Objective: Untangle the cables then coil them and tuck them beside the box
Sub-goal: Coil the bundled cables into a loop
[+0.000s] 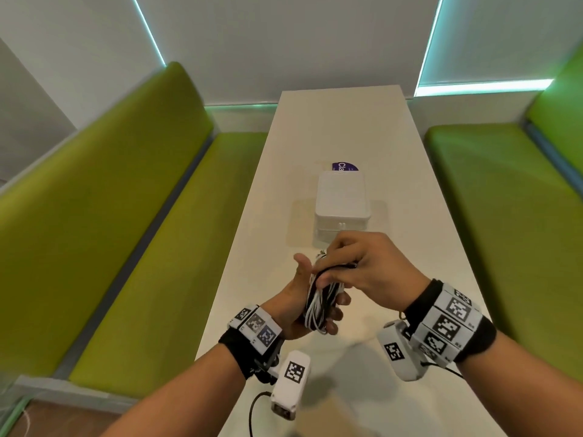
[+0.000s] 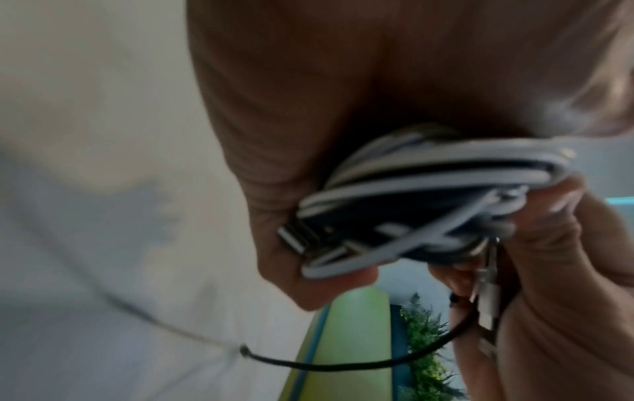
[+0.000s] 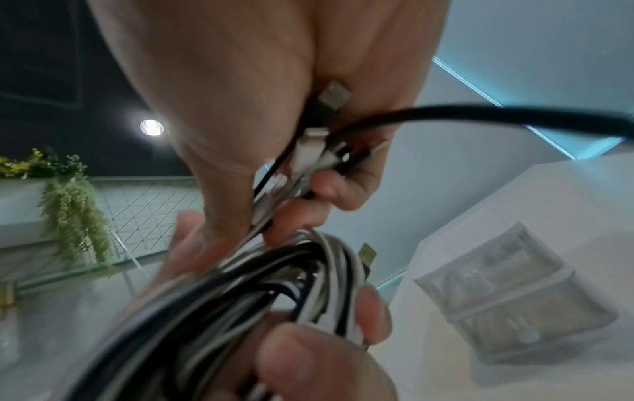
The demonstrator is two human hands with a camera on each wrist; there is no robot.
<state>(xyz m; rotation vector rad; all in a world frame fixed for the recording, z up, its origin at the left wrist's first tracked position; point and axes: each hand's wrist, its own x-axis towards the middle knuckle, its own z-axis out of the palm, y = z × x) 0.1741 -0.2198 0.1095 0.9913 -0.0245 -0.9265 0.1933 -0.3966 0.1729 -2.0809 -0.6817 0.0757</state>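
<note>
Mostly coiled: cables (image 1: 318, 302) bundled in left hand (image 1: 301, 305), low centre of frame; right hand (image 1: 362, 266) pinching plug ends. Left: tucking beside box (image 1: 342, 209), above.

Smooth white and black plastic-sheathed cables (image 1: 318, 302) with shiny metal plugs (image 3: 334, 96); translucent plastic box (image 1: 342, 206).

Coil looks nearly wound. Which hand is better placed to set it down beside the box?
Probably the left hand: it holds the cable coil. The right hand only pinches the plug ends, nearer the box.
</note>
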